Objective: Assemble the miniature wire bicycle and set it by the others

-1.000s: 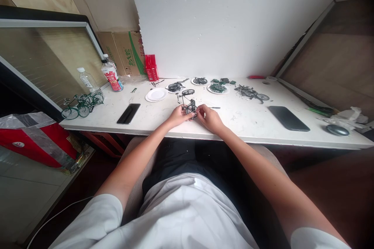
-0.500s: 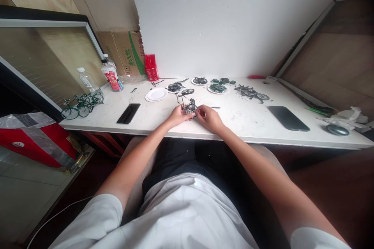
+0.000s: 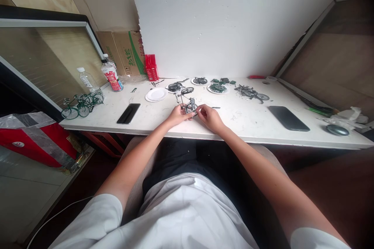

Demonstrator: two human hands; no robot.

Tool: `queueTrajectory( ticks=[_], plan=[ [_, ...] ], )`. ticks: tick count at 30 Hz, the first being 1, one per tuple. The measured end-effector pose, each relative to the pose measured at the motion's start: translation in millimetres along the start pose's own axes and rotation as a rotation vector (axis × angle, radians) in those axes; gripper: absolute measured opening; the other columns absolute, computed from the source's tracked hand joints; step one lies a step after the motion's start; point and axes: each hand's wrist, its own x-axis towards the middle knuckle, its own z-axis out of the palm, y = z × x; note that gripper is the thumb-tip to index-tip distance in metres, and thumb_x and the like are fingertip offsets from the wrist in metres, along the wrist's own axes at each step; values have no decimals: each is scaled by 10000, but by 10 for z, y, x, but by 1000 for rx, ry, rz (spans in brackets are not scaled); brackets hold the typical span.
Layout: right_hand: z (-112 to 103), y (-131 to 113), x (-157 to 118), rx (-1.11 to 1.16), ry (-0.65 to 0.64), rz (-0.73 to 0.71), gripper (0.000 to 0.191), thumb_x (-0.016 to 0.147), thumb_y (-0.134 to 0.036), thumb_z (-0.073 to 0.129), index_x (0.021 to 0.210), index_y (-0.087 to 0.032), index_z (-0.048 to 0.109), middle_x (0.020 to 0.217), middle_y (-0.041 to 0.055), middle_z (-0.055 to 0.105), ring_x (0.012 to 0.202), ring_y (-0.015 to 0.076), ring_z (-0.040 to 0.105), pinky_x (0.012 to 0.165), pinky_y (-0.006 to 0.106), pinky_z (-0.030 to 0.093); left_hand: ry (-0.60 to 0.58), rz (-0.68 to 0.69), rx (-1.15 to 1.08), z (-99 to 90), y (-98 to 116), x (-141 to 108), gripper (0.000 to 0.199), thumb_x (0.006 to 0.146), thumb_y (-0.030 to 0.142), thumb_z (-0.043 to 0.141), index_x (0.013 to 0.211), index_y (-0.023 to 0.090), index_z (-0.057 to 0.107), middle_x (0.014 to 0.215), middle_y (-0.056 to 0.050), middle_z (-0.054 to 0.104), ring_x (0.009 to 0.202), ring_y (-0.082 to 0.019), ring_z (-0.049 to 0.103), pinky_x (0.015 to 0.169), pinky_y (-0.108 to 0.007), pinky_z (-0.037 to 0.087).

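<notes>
A small dark model bicycle (image 3: 187, 99) is held near the front edge of the white table (image 3: 163, 119), with one wheel pointing away from me. My left hand (image 3: 177, 116) grips its near end from the left. My right hand (image 3: 209, 117) is at the near right side of the model, fingers pinched together against it; whether a small part is between the fingertips is too small to tell. Beyond the model are plates of dark parts (image 3: 175, 86) and green parts (image 3: 217, 87), and a loose pile of dark parts (image 3: 251, 93).
Finished-looking green model bicycles (image 3: 77, 109) and bottles (image 3: 112, 76) stand at the left. A phone (image 3: 128, 113) and white plates (image 3: 157, 94) lie nearer the middle. On the right are a dark flat slab (image 3: 288, 118) and a mouse (image 3: 337, 130).
The model bicycle has tilted slightly in my left hand, its far wheel shifting a little left. My right hand has barely moved.
</notes>
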Motion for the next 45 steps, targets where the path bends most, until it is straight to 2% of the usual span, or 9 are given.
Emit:
queueTrajectory(
  ticks=[7, 17, 25, 31, 39, 45],
  plan=[
    [-18, 11, 2, 83, -10, -6, 223, 1026, -415, 521, 1065, -225, 630, 670, -20, 539, 608, 177, 487, 618, 296, 374, 2, -21, 3, -15, -19, 14, 661, 684, 408, 971, 1135, 153, 562, 1148, -138, 766, 808, -170, 763, 742, -314, 619],
    [-18, 12, -3, 80, -37, -14, 198, 1034, -401, 525, 1071, -232, 621, 712, -8, 576, 624, 181, 508, 643, 305, 387, -13, 21, 4, -1, -32, 19, 645, 656, 371, 983, 1094, 149, 565, 1111, -109, 747, 891, -178, 738, 793, -362, 651],
    [-36, 14, 1, 111, -41, -14, 239, 1027, -423, 541, 1070, -218, 656, 706, -6, 573, 624, 178, 504, 643, 309, 401, -30, 25, 21, -31, -65, 41, 646, 688, 401, 969, 1124, 143, 568, 1125, -125, 752, 841, -177, 752, 770, -355, 652],
    [-39, 45, 5, 172, -17, 20, 248, 984, -419, 620, 1004, -198, 730, 706, 8, 606, 636, 166, 523, 656, 314, 426, -36, 44, 30, -46, -98, 59, 639, 696, 376, 966, 1130, 153, 554, 1115, -105, 747, 863, -180, 756, 774, -346, 658],
    [-49, 88, 23, 307, -2, 143, 355, 929, -529, 701, 981, -188, 783, 719, 20, 630, 657, 165, 532, 648, 318, 430, -28, 54, 11, -43, -112, 63, 646, 684, 363, 971, 1124, 161, 543, 1082, -97, 746, 906, -201, 756, 765, -353, 667],
    [-43, 100, 23, 296, -3, 124, 357, 935, -535, 694, 983, -192, 779, 730, 25, 648, 663, 168, 544, 646, 316, 438, -51, 89, 20, -43, -148, 75, 599, 693, 365, 964, 1074, 162, 549, 1070, -89, 744, 925, -204, 754, 800, -376, 675]
  ],
)
